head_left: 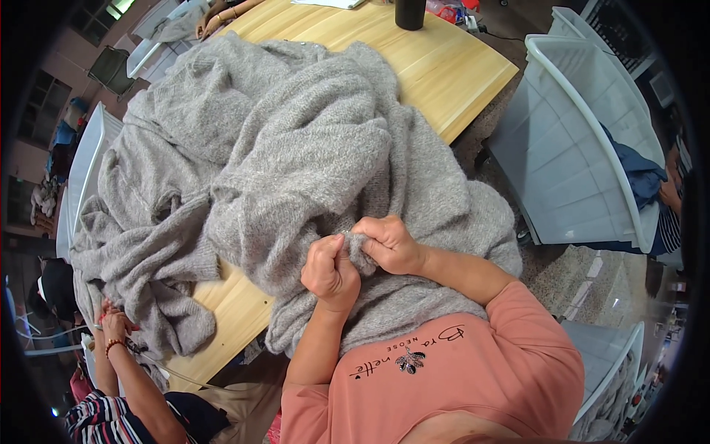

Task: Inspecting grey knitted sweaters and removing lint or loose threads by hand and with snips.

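Observation:
A large heap of fluffy grey knitwear [310, 140] covers much of the table and drapes over its near edge onto my lap. My left hand [331, 272] is closed in a pinch on a small gathered fold of the grey knit garment. Right beside it, my right hand [390, 246] grips the same fold between thumb and fingers. A short bit of the knit shows bunched between the two hands. Whether the fold is a hem, cuff or seam I cannot tell.
The pale wooden table [458, 70] carries a dark cup [410, 13] at the far edge. A large white plastic bin [569, 140] stands right, holding blue cloth; another bin [603, 362] is lower right. At left, a co-worker's hands [117, 325] handle grey knit; another person's hand [211, 21] rests far left.

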